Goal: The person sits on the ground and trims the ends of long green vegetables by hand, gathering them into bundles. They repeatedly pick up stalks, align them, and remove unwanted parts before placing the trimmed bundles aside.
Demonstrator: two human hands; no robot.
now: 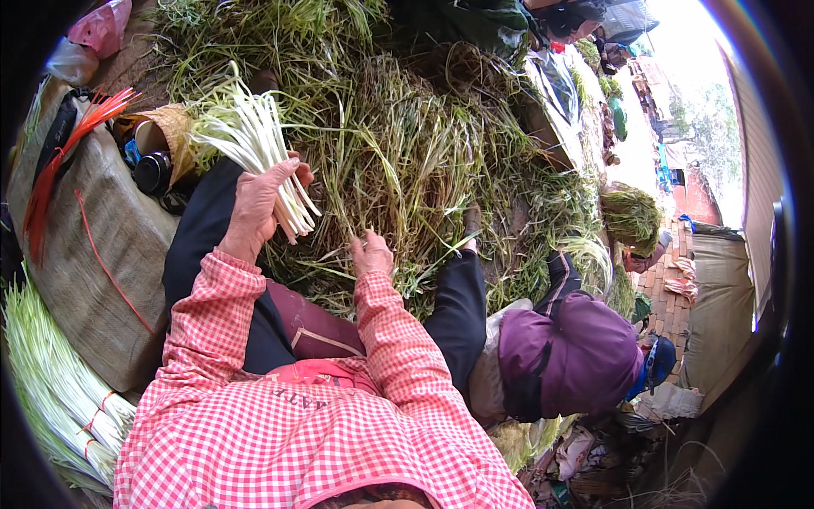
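Note:
My left hand (257,197) is closed around a bunch of long white stalks with green leaves (248,130). Their pale cut ends point down toward my right, and the leafy ends fan out at the upper left. Lower and to the right, my right hand (372,254) has its fingers bent at the edge of a heap of loose green and dry stalks (407,146). A thin yellowish stalk reaches its fingertips; whether the fingers pinch it I cannot tell. Bundles of similar stalks (70,382), tied with red strips, lie at the lower left.
A woven sack (108,254) at my left carries red plastic strips (82,146). Beside it stands a basket (172,137) holding a cup and a black-lidded container. A co-worker in purple (572,356) sits close on my right. Brick paving (664,292) shows farther right.

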